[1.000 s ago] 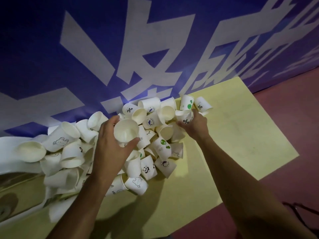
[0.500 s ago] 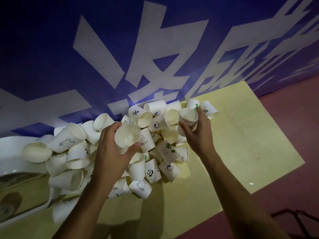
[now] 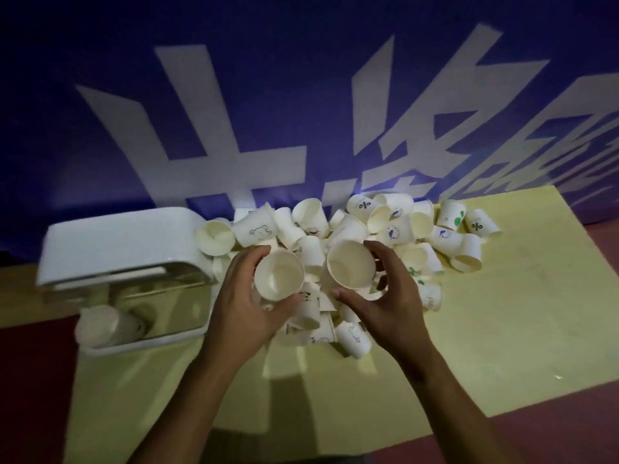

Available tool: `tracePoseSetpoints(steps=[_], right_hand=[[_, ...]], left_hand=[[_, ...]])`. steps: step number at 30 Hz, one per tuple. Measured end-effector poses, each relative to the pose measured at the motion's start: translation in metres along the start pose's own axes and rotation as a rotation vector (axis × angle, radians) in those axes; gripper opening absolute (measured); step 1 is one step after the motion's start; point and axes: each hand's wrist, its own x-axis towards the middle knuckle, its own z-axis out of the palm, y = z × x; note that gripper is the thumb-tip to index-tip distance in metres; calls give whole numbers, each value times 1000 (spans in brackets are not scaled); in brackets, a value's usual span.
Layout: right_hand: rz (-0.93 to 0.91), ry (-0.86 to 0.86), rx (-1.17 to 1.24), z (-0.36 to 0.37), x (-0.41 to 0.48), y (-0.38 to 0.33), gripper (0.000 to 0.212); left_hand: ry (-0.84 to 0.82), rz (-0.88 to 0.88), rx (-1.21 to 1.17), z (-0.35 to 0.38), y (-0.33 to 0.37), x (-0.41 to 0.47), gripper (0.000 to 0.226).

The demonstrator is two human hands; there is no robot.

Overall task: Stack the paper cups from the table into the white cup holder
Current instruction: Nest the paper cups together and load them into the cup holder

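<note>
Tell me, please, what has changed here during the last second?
The right hand was reaching into the pile's far right side; it took a cup and brought it in beside the left hand. The view also swung left, so the holder now shows. Unchanged: the left hand grips its own cup, and the pile lies on the table.
</note>
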Motion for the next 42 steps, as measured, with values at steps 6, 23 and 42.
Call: tracePoseSetpoints(steps=[6, 23, 42], right_hand=[[-40, -111, 30, 94, -36, -53, 69], [15, -202, -45, 273, -94, -131, 74], [77, -201, -58, 297, -93, -127, 72]], left_hand=[[59, -69, -42, -97, -53, -46, 82], [213, -163, 140, -251, -201, -82, 68], [-102, -308, 394, -224, -257, -40, 70]])
